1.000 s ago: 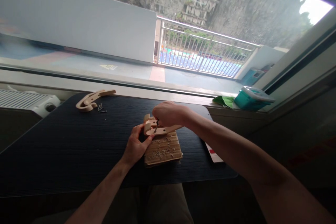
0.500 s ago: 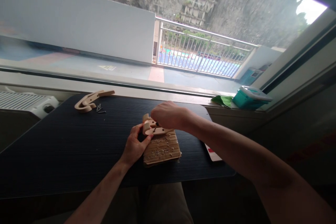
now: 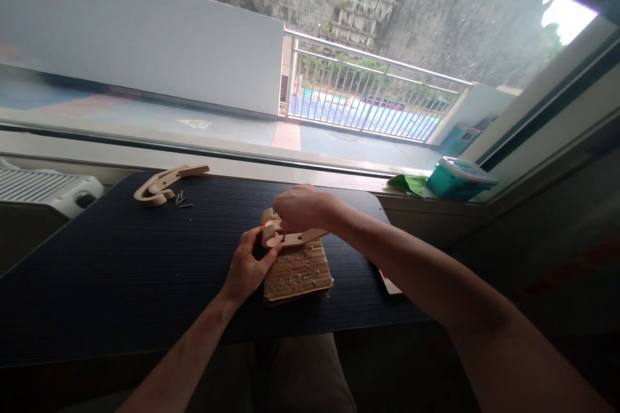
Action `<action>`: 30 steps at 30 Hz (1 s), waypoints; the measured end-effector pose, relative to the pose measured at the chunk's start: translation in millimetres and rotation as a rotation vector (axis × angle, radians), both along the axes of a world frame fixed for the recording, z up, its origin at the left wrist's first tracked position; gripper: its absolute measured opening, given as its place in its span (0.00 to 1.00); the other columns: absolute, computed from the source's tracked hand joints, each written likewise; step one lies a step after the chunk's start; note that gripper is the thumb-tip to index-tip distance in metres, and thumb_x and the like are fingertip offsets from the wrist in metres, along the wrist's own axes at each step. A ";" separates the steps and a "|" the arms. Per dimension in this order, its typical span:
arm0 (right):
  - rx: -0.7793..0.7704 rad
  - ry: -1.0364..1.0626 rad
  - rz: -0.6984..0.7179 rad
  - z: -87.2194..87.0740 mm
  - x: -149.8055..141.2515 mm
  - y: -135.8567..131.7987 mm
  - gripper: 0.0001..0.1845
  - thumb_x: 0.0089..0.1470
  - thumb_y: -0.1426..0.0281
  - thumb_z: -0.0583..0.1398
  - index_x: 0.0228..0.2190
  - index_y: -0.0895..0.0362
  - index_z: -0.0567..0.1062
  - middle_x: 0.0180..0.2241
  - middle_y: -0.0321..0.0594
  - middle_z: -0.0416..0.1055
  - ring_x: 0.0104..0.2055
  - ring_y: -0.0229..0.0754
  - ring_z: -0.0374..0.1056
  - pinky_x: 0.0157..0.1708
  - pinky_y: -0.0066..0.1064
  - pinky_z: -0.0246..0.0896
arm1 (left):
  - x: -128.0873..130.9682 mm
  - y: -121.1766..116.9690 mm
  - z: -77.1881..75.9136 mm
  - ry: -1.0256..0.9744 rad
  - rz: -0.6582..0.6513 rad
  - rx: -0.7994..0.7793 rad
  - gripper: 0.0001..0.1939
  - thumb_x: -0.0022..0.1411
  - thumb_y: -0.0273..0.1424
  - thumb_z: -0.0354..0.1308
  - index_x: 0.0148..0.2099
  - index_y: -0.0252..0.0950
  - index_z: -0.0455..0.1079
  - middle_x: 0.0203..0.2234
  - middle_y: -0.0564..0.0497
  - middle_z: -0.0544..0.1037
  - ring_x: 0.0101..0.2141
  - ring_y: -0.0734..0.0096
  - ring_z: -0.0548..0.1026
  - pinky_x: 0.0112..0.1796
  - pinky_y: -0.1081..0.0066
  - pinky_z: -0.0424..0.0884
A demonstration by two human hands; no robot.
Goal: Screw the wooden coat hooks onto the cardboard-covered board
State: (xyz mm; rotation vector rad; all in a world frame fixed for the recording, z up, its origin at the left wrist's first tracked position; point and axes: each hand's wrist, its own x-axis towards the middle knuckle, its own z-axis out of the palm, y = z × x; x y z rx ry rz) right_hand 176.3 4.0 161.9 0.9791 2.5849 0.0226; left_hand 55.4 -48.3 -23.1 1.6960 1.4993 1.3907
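Note:
A pale curved wooden piece (image 3: 293,241) with dark screw holes lies on a block topped with pitted, torn cardboard (image 3: 300,271). My left hand (image 3: 247,269) grips its rounded left end, thumb on the near edge and fingers round the far side. Above it, my right hand (image 3: 304,208) is closed round a screwdriver (image 3: 283,237); the fist hides the handle, and only the thin shaft shows, its tip at a hole near the left end. A second wooden curve behind the first is partly covered by my right hand.
More curved wooden pieces (image 3: 157,187) lie at the table's back left beside several loose screws (image 3: 181,199). A flat pale object (image 3: 391,284) is half under my right forearm. On the sill are a green cloth (image 3: 407,184) and a teal box (image 3: 458,179). A radiator (image 3: 53,190) stands left of the dark table (image 3: 145,284).
My right fist has turned and tipped slightly over the wooden piece, so less of the screwdriver shows. The left hand keeps its grip. The whole view has shifted a little.

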 end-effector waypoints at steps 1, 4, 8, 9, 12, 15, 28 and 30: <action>-0.002 -0.002 -0.008 2.0 0.9 -1.3 0.15 0.50 0.67 0.59 0.38 0.59 0.78 0.35 0.47 0.76 0.38 0.45 0.70 0.31 0.31 0.60 | -0.1 0.0 -0.2 -0.001 0.002 0.002 0.20 0.52 0.37 0.60 0.48 0.39 0.65 0.42 0.48 0.74 0.44 0.62 0.72 0.49 0.61 0.66; 0.002 -0.016 -0.020 9.0 3.9 -6.6 0.16 0.49 0.65 0.60 0.40 0.58 0.77 0.37 0.46 0.76 0.39 0.45 0.70 0.32 0.32 0.60 | -0.1 0.1 -0.7 0.000 0.009 0.010 0.20 0.52 0.37 0.60 0.47 0.39 0.65 0.42 0.48 0.74 0.44 0.62 0.72 0.49 0.62 0.67; 0.008 -0.001 -0.004 12.1 6.2 -10.2 0.13 0.49 0.69 0.60 0.37 0.59 0.78 0.34 0.47 0.76 0.37 0.44 0.70 0.32 0.31 0.59 | 0.0 0.1 -1.0 0.008 0.016 0.000 0.20 0.52 0.37 0.60 0.47 0.39 0.66 0.41 0.49 0.74 0.43 0.63 0.73 0.48 0.62 0.68; 0.005 0.006 -0.001 11.2 6.4 -10.0 0.12 0.49 0.70 0.59 0.37 0.60 0.78 0.34 0.47 0.76 0.37 0.44 0.70 0.32 0.31 0.59 | 0.1 0.1 -1.0 0.006 0.015 -0.004 0.20 0.52 0.37 0.60 0.47 0.38 0.65 0.41 0.49 0.74 0.43 0.63 0.73 0.48 0.62 0.68; -0.003 0.025 -0.001 7.2 6.8 -7.8 0.12 0.50 0.70 0.59 0.37 0.60 0.78 0.35 0.47 0.76 0.37 0.43 0.69 0.32 0.30 0.59 | 0.2 0.1 -1.0 -0.004 0.009 -0.014 0.21 0.52 0.37 0.60 0.48 0.38 0.65 0.42 0.48 0.74 0.43 0.62 0.72 0.48 0.62 0.67; -0.004 0.054 -0.013 4.1 8.3 -5.3 0.14 0.50 0.66 0.59 0.38 0.60 0.78 0.35 0.48 0.76 0.37 0.43 0.69 0.32 0.30 0.58 | 0.4 -0.3 -0.5 -0.003 0.003 -0.020 0.21 0.53 0.37 0.60 0.48 0.38 0.65 0.42 0.48 0.73 0.43 0.62 0.72 0.48 0.62 0.67; 0.043 -0.010 -0.053 12.8 4.8 -14.4 0.17 0.50 0.66 0.60 0.41 0.59 0.75 0.38 0.46 0.76 0.38 0.45 0.70 0.30 0.31 0.58 | 0.4 0.6 -1.9 -0.017 0.000 -0.019 0.21 0.52 0.38 0.60 0.48 0.36 0.65 0.42 0.46 0.74 0.44 0.61 0.72 0.48 0.60 0.67; 0.035 -0.005 -0.032 13.1 4.9 -14.9 0.13 0.50 0.70 0.59 0.39 0.59 0.76 0.36 0.46 0.76 0.37 0.44 0.70 0.29 0.30 0.57 | 0.4 0.6 -2.2 -0.024 0.002 -0.024 0.21 0.52 0.38 0.60 0.48 0.37 0.65 0.41 0.47 0.74 0.43 0.61 0.73 0.47 0.61 0.68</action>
